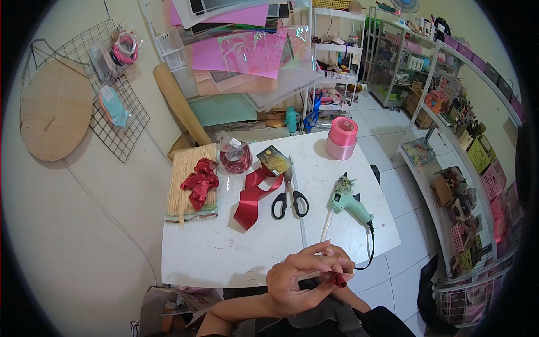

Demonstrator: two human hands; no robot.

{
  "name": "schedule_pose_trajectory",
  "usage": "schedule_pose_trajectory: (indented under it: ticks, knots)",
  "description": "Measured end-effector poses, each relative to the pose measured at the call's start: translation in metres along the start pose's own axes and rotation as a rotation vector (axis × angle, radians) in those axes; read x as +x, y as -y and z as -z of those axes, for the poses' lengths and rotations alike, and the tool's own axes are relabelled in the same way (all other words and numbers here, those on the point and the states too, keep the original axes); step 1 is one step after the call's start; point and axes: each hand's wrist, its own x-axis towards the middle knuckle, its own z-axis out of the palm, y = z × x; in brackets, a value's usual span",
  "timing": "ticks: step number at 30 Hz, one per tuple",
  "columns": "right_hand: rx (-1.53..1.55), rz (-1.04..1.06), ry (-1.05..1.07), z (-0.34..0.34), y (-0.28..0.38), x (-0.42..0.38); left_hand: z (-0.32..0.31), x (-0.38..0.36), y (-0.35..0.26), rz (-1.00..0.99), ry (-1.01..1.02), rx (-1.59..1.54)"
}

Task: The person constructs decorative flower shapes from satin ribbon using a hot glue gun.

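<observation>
Close to my body, at the table's front edge, my left hand point(292, 278) and my right hand point(344, 263) are together. A small rolled piece of dark red satin ribbon point(339, 280) is pinched between their fingertips. My left hand covers much of the right one, so its grip shows only in part. Beyond them, black-handled scissors point(289, 202) lie beside a loose length of red ribbon point(251, 201). To the right a mint-green glue gun point(351, 205) rests on the table, a pale glue stick point(326, 224) near its rear.
On the white table point(224, 258) are a bundle of thin wooden sticks point(175, 182) topped by red satin pieces point(200, 182), a wrapped ribbon roll point(236, 157), a card point(274, 160) and stacked pink ribbon rolls point(342, 139). The glue gun's cord point(370, 247) hangs over the right edge.
</observation>
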Motion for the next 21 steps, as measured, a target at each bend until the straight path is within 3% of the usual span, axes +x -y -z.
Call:
schedule_pose_trajectory:
  ticks: [14,21]
  knots:
    - [-0.084,0.008,0.013,-0.001,0.006,0.006,0.001,0.000,-0.002,-0.040,0.019,-0.042]
    - [-0.133,0.112,0.019,-0.002,0.009,0.015,0.003,0.005,-0.013,-0.065,0.097,-0.025]
